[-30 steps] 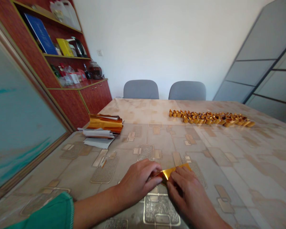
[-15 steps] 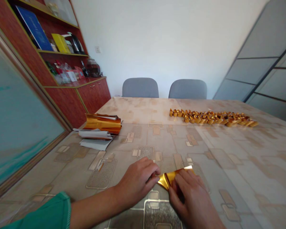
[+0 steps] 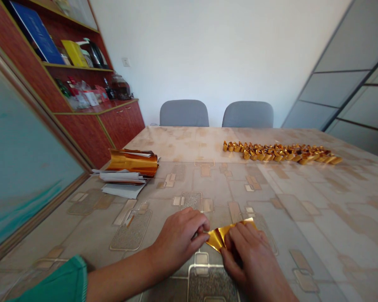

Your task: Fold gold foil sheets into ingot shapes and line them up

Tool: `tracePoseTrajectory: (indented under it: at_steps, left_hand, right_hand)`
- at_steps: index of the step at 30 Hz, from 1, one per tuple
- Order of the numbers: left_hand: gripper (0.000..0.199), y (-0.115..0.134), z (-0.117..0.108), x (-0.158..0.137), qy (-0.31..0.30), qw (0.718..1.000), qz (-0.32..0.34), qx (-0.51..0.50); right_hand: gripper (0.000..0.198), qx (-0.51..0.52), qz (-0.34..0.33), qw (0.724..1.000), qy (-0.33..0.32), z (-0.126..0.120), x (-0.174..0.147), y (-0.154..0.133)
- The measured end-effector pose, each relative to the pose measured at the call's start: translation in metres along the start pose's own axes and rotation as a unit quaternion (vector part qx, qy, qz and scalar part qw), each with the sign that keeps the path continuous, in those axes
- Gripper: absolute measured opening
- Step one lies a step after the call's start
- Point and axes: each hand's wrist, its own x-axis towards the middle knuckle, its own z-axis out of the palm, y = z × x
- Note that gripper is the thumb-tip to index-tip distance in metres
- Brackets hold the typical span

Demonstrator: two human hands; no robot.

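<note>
A piece of gold foil paper [image 3: 216,238], partly folded with a slanted left end, lies at the table's near middle between my hands. My left hand [image 3: 185,233] pinches its pointed left corner between thumb and curled fingers. On its right part, my right hand [image 3: 250,251] is closed over the paper, thumb at the lower edge and fingers bent on top. The foil's upper right corner shows above the right knuckles; what lies under that palm is hidden.
A loosely rolled stack of gold foil sheets [image 3: 134,162] with white backs lies at the left. Folded gold paper pieces [image 3: 280,153] stand in rows at the far right. Two grey chairs [image 3: 184,113] are behind the patterned table [image 3: 170,147]; a red cabinet [image 3: 122,119] stands far left.
The camera view has shifted slightly. Both hands keep nearly the same place on the gold foil paper, with its left end turned a little.
</note>
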Motion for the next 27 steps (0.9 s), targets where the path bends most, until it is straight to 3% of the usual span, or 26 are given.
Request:
tracePoseTrajectory:
  at_steps: [7, 12, 16, 19, 23, 27]
  left_hand:
    - [0.009, -0.003, 0.001, 0.0, -0.005, 1.0, 0.001, 0.007]
    - [0.009, -0.01, -0.006, -0.004, 0.018, 0.999, 0.0, 0.03]
    - [0.021, -0.002, -0.007, -0.016, 0.087, 0.987, 0.114, 0.075]
    - [0.021, 0.011, 0.004, -0.025, 0.071, 0.972, 0.195, 0.107]
    - [0.024, 0.02, 0.02, -0.029, 0.033, 0.971, 0.191, 0.143]
    - [0.027, 0.019, 0.021, -0.027, -0.006, 0.966, 0.197, 0.166]
  right_hand:
    - [0.029, -0.011, -0.016, 0.999, -0.039, -0.001, -0.002, 0.003]
    - [0.027, -0.007, -0.014, 0.999, -0.034, -0.001, -0.002, 0.002]
    - [0.017, -0.019, -0.026, 0.999, -0.039, -0.002, 0.0, 0.001]
    - [0.012, -0.032, -0.03, 0.999, -0.032, -0.002, 0.001, 0.001]
    - [0.014, -0.036, -0.029, 0.998, -0.044, -0.001, 0.002, 0.001]
    - [0.014, -0.041, -0.024, 0.997, -0.059, -0.002, 0.002, 0.0]
